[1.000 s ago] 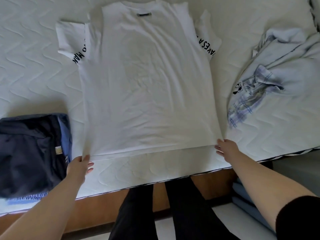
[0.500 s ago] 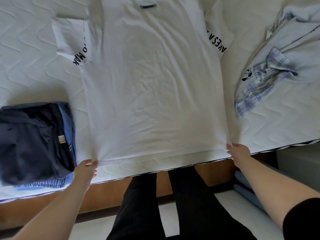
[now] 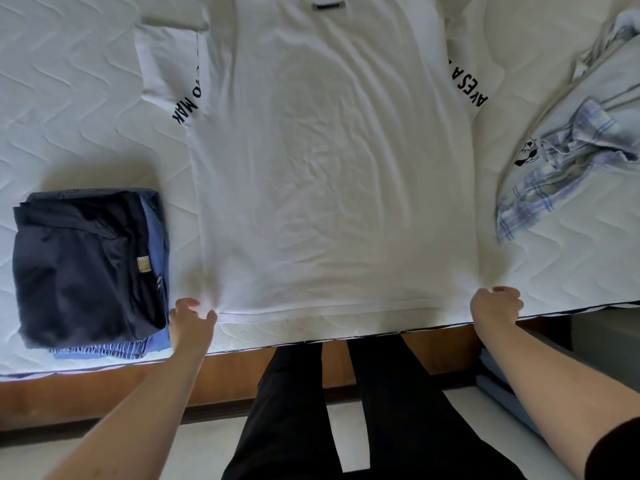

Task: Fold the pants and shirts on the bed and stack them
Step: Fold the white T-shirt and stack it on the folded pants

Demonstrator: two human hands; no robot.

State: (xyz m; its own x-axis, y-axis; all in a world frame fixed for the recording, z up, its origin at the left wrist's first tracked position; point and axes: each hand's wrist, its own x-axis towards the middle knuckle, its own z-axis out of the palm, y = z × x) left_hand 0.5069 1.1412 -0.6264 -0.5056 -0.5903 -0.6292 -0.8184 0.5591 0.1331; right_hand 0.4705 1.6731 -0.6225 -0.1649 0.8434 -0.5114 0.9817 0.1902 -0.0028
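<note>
White tee (image 3: 329,174) has been drawn toward the bed (image 3: 69,98) edge, both hands' fingers (image 3: 207,315) pinching its hem corners; smoothed flat, it looks ready for folding.

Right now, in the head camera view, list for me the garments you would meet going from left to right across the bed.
Folded dark stack → white T-shirt, spread flat with the left hand and right hand gripping its hem corners → crumpled light blue plaid shirt.
</note>
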